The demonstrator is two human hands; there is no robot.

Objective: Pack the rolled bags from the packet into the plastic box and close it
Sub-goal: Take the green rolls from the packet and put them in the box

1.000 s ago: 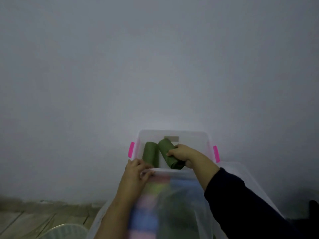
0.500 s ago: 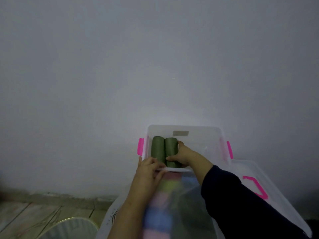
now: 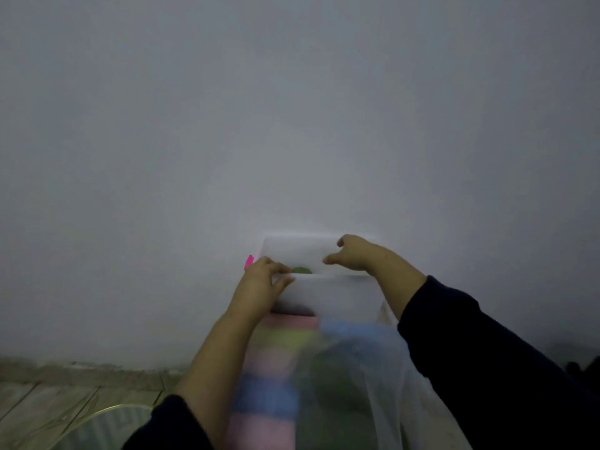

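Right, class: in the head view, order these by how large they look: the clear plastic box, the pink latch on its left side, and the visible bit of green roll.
1. clear plastic box, largest by far.
2. pink latch and green roll: both tiny slivers, too alike and too hidden to rank.

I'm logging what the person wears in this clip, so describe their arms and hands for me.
Both hands are bare: no gloves, rings or watch show on the left hand or the right hand. The person wears a dark navy long-sleeved top. The right sleeve ends partway up the forearm; the left sleeve is pushed further back, near the elbow. No markings show on the fabric.
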